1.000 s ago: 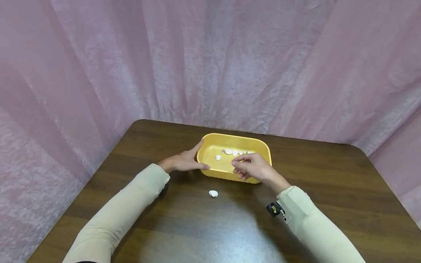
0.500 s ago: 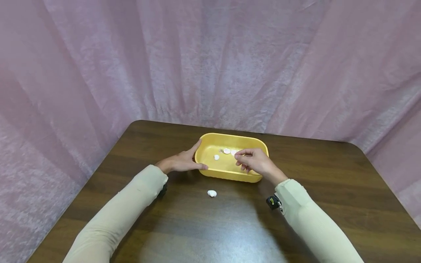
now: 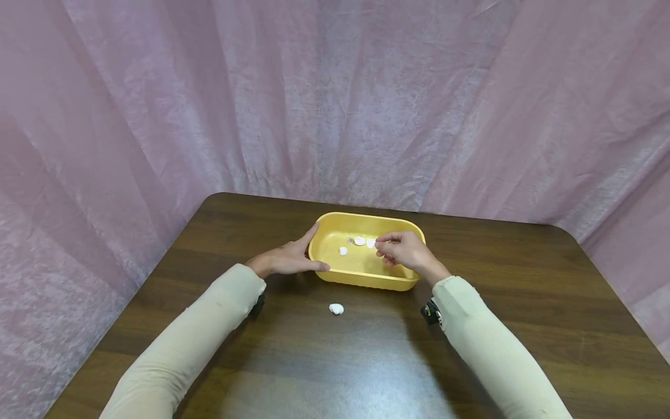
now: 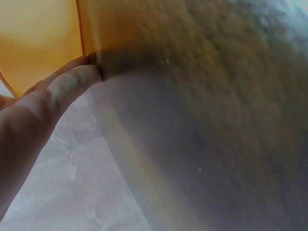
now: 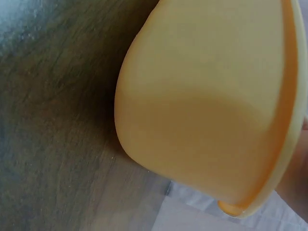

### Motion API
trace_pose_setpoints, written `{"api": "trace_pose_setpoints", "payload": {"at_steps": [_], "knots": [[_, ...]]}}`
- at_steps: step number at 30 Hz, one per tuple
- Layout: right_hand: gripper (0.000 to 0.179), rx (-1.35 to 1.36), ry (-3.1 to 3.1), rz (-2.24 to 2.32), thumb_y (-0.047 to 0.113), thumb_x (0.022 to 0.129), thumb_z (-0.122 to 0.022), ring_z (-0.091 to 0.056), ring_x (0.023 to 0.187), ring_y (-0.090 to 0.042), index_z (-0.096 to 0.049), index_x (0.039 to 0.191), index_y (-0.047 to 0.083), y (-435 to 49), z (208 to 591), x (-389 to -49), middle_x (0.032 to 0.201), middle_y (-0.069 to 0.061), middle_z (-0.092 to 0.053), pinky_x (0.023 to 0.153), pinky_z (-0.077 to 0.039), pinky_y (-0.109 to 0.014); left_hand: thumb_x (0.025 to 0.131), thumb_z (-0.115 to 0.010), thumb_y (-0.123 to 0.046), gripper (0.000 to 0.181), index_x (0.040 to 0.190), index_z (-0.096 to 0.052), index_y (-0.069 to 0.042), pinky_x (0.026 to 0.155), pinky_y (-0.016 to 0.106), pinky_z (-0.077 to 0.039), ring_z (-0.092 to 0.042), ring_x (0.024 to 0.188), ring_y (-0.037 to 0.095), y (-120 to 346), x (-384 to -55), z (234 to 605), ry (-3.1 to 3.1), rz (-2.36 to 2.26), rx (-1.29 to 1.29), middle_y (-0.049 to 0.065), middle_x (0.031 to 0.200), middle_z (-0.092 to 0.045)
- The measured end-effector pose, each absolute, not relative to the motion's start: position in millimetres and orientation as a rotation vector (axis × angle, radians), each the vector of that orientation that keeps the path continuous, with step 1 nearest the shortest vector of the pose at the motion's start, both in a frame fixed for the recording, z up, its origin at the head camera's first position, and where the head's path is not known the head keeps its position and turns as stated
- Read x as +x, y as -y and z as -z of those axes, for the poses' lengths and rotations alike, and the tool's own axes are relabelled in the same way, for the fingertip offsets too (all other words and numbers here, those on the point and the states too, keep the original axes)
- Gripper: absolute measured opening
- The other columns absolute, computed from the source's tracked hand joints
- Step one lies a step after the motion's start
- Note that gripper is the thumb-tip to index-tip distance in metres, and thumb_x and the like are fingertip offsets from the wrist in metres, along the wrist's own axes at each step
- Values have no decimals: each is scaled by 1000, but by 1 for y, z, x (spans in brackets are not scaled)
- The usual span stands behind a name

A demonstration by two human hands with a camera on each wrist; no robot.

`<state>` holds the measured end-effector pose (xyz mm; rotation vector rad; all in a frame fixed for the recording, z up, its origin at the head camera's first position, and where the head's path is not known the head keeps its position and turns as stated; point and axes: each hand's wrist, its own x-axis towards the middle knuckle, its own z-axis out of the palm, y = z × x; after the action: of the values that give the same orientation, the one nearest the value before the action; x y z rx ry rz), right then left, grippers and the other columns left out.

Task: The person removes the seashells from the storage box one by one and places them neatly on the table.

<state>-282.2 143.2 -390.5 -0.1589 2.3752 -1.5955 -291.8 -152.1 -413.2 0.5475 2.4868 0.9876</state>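
A yellow tub (image 3: 366, 280) stands on the brown table with several small white shells (image 3: 359, 240) on its floor. My left hand (image 3: 288, 258) spans the tub's left end, thumb along the front rim and index finger against the side, both fairly straight. In the left wrist view, fingers (image 4: 72, 82) touch the tub's outer wall (image 4: 41, 43). My right hand (image 3: 405, 250) is over the tub's right half, thumb and fingertips drawn together beside a shell (image 3: 370, 243). Whether they hold something is too small to tell. The right wrist view shows mostly the tub's outer wall (image 5: 202, 106).
One white shell (image 3: 337, 309) lies on the table (image 3: 293, 361) in front of the tub. Behind the table's far edge hangs a pink curtain (image 3: 340, 105).
My right hand has moved slightly farther back over the tub, its fingertips now near the shells. My left hand keeps its place at the tub's end. The view has shifted slightly.
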Motion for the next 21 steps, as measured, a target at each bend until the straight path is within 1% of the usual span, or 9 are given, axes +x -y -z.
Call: {"api": "trace_pose_setpoints", "payload": {"at_steps": [4,11,18,21], "knots": [[27,-145,-2397,1580,7,98,-62,-62,64,-14,-62,116,-13,-142,394,-287,96,-28,-69,65,-55,-31,84,-72,-54,115,161,10,-27,103,48,-37,-50,117,27,152,-292,414,-2481,-992,544,23,151,-40],[28,-127,-2463,1501,10,97,-63,-62,61,-14,-63,117,-10,-139,398,-294,95,-24,-71,60,-52,-26,83,-72,-55,116,161,9,-26,103,50,-37,-49,118,27,152,-293,413,-2477,-996,552,22,151,-41],[30,-132,-2516,1445,11,97,-62,-60,58,-11,-63,120,-9,-135,398,-297,97,-25,-71,61,-50,-26,83,-72,-55,116,161,9,-25,103,49,-37,-49,119,27,153,-293,413,-2474,-999,551,22,151,-40],[31,-137,-2516,1446,10,97,-62,-60,58,-10,-62,121,-10,-134,399,-299,98,-26,-70,60,-51,-26,83,-72,-56,116,161,9,-26,101,49,-38,-50,116,27,153,-292,413,-2481,-989,547,22,150,-41]]}}
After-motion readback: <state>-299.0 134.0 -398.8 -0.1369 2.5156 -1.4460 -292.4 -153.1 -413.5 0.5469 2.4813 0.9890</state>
